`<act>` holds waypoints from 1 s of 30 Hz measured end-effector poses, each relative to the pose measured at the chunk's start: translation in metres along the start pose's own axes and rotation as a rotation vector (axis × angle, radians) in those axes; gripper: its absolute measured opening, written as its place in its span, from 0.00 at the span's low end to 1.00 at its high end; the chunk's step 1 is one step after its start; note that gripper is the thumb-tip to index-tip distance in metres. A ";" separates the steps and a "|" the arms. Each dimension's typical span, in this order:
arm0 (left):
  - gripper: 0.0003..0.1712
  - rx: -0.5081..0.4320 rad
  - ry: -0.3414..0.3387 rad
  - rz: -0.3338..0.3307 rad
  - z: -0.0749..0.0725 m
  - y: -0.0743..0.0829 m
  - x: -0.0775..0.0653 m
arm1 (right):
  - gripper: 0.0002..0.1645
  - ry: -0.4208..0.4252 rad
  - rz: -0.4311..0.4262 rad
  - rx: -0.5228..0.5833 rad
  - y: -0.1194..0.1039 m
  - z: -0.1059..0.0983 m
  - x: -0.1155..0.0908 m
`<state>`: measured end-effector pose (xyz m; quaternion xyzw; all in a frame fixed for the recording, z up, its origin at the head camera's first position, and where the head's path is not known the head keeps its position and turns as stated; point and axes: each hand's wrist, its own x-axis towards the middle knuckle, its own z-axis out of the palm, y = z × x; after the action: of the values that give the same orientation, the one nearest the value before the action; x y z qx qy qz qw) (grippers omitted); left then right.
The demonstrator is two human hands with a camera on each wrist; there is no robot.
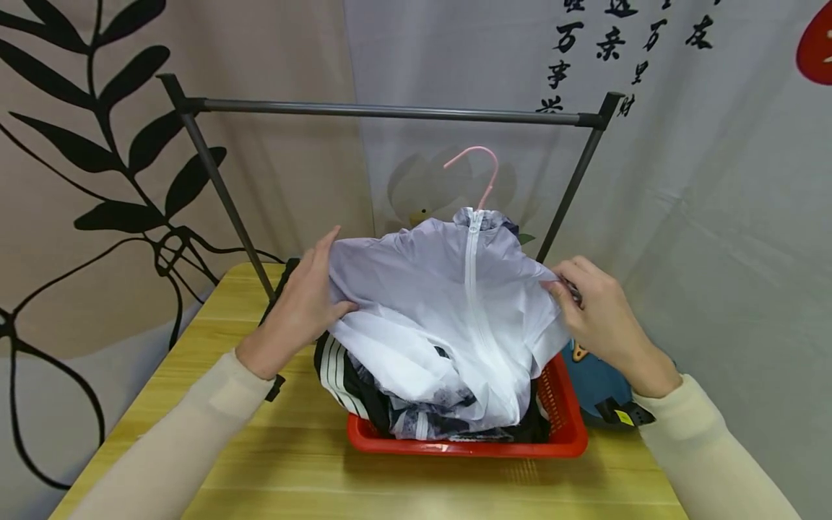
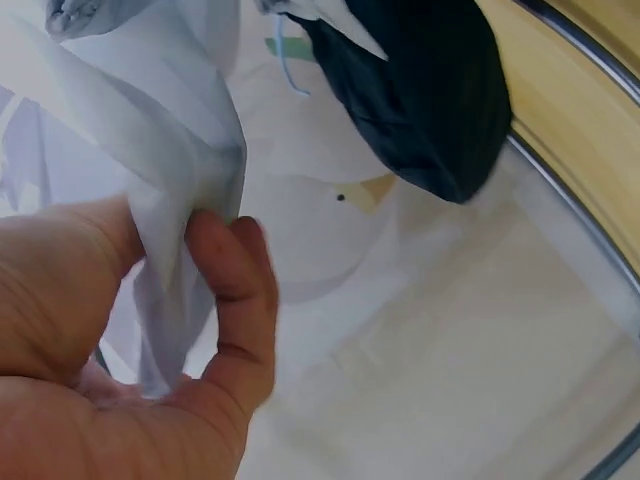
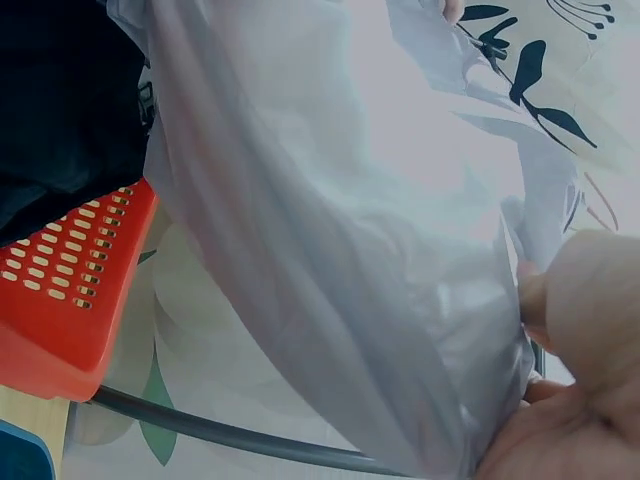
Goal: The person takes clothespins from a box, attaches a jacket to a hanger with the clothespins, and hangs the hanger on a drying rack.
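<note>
Each hand (image 1: 295, 307) (image 1: 601, 318) pinching the white jacket's (image 1: 448, 318) shoulder.

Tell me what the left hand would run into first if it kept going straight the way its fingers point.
Probably only more of the white jacket that the left hand already grips; its fingers point up and right across the jacket's shoulder. Beyond that lies the pink hanger, though depth is unclear.

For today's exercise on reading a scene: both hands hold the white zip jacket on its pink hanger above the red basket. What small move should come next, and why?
Probably lift the jacket toward the rail. The left hand and right hand grip its shoulders, the pink hanger hook points free below the rail, and the hem trails into the red basket.
</note>
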<state>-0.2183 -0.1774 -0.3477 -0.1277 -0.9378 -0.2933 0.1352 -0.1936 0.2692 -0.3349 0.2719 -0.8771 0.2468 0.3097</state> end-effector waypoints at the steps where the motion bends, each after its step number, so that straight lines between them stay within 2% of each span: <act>1: 0.77 -0.003 0.005 0.005 0.000 -0.003 0.000 | 0.07 -0.003 0.005 0.001 0.000 0.000 -0.001; 7: 0.76 0.017 0.011 0.081 -0.004 -0.011 -0.001 | 0.07 -0.027 0.000 0.000 0.003 0.000 -0.004; 9: 0.70 0.034 0.007 0.128 -0.005 -0.009 -0.001 | 0.07 -0.032 -0.017 0.005 0.003 0.002 -0.005; 12: 0.53 0.068 0.009 0.207 -0.007 -0.002 0.000 | 0.07 -0.031 -0.046 0.021 0.003 0.007 -0.006; 16: 0.23 0.111 0.025 0.316 -0.007 0.005 0.002 | 0.07 -0.004 -0.075 0.054 0.002 0.014 -0.008; 19: 0.09 0.129 0.046 0.370 -0.005 0.006 0.003 | 0.09 0.042 -0.072 0.069 0.001 0.015 -0.009; 25: 0.06 0.161 0.091 0.421 -0.004 0.005 0.001 | 0.10 0.129 -0.027 0.082 0.000 0.012 -0.007; 30: 0.05 0.153 0.152 0.472 -0.006 0.008 0.000 | 0.10 0.189 -0.051 0.064 0.000 0.011 -0.006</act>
<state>-0.2152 -0.1744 -0.3391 -0.3099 -0.8887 -0.1904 0.2791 -0.1940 0.2643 -0.3462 0.2796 -0.8283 0.2914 0.3884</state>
